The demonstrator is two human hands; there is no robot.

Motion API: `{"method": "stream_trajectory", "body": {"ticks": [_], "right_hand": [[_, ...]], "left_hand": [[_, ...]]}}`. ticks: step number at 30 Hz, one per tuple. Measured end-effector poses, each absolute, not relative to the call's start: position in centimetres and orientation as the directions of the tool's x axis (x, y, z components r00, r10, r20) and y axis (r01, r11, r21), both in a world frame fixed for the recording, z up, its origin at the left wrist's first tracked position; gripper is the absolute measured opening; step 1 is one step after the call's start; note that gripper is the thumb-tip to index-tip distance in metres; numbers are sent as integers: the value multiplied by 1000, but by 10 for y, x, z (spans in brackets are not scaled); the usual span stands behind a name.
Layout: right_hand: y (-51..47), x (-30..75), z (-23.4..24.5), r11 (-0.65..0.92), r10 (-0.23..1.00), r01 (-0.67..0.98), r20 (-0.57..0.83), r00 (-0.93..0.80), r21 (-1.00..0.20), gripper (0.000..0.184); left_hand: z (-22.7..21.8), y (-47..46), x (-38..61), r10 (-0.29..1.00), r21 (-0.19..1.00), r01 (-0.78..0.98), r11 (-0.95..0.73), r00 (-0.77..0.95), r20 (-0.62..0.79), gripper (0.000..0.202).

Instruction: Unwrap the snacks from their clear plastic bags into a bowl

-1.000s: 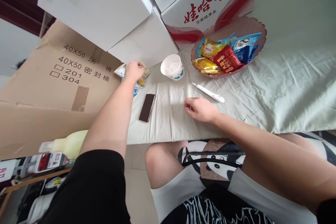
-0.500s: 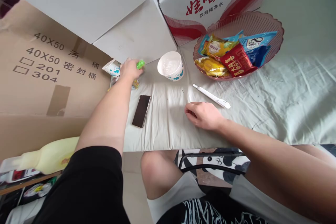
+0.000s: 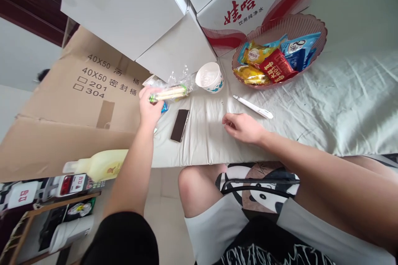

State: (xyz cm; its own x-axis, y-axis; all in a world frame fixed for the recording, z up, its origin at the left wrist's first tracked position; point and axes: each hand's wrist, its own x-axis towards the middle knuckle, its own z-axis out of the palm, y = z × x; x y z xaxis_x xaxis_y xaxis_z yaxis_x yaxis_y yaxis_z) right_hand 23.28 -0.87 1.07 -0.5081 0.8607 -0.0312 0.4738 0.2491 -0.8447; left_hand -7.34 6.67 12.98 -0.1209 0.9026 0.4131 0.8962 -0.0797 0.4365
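Observation:
My left hand (image 3: 150, 107) is closed around a bundle of pale sticks with green ends (image 3: 169, 93) in a clear plastic wrapper, lifted above the cloth. Behind it a second paper cup (image 3: 149, 80) is mostly hidden, and a small blue packet (image 3: 164, 107) shows below the bundle. My right hand (image 3: 241, 127) rests on the cloth with curled fingers and nothing visible in them. Just beyond it lies a slim white craft knife (image 3: 253, 107). A white paper cup (image 3: 210, 78) with a blue pattern stands between the hands, farther back. A dark phone (image 3: 179, 126) lies nearer the table edge.
A pink ribbed bowl (image 3: 320, 35) of wrapped snacks (image 3: 276, 64) stands at the back right. White cartons (image 3: 183, 45) and a red-and-white box (image 3: 245, 12) close off the back; a brown cardboard box (image 3: 90, 103) flanks the left. A yellow bottle (image 3: 107, 165) lies below it.
My left hand has raised the pale-stick bundle from beside the far cup and brought it slightly nearer, turning it into view. My right hand stays on the cloth. The camera view has shifted left.

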Motion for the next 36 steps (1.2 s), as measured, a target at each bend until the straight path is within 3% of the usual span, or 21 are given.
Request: {"method": "stream_trajectory", "body": {"ticks": [3,5,9,12,15,18,20,25,29,32,34,36], "right_hand": [[-9,229,6,157,882,387,-47,-470,-909,31],[-7,227,1,124,889,340,-48,-456,-932,41],[-2,227,-11,235,858,137,139,-495,-962,80],[-2,233,-15,338,807,-35,308,-504,-941,99],[-5,239,-13,385,797,-24,346,-495,-923,79],[-7,243,-10,453,812,143,341,-473,-880,50],[-6,244,-10,500,813,258,345,-470,-827,40],[-3,243,-8,572,810,459,378,-448,-680,38],[-5,235,-4,559,829,594,370,-420,-578,40],[-7,228,-4,525,851,697,331,-408,-489,45],[-8,225,-5,519,855,716,286,-434,-467,48],[-7,226,-7,541,837,663,253,-486,-518,47]], "left_hand": [[109,21,-72,932,784,618,-66,-242,269,35],[87,0,-63,962,925,375,-56,-228,150,47],[42,-10,-30,995,989,121,90,-40,-86,57],[17,-1,-9,990,991,28,131,44,-133,55],[2,10,2,992,994,-10,109,72,-108,51],[-10,17,9,989,995,34,94,111,-98,47],[-16,20,15,983,995,84,61,166,-74,42],[-21,19,29,983,996,86,4,181,-20,32],[-19,16,34,985,982,-129,139,119,-124,59],[-17,14,40,975,940,-278,197,159,-158,53],[-17,12,43,962,937,-264,227,208,-175,54],[-18,12,45,952,948,-203,244,234,-195,59]]}}
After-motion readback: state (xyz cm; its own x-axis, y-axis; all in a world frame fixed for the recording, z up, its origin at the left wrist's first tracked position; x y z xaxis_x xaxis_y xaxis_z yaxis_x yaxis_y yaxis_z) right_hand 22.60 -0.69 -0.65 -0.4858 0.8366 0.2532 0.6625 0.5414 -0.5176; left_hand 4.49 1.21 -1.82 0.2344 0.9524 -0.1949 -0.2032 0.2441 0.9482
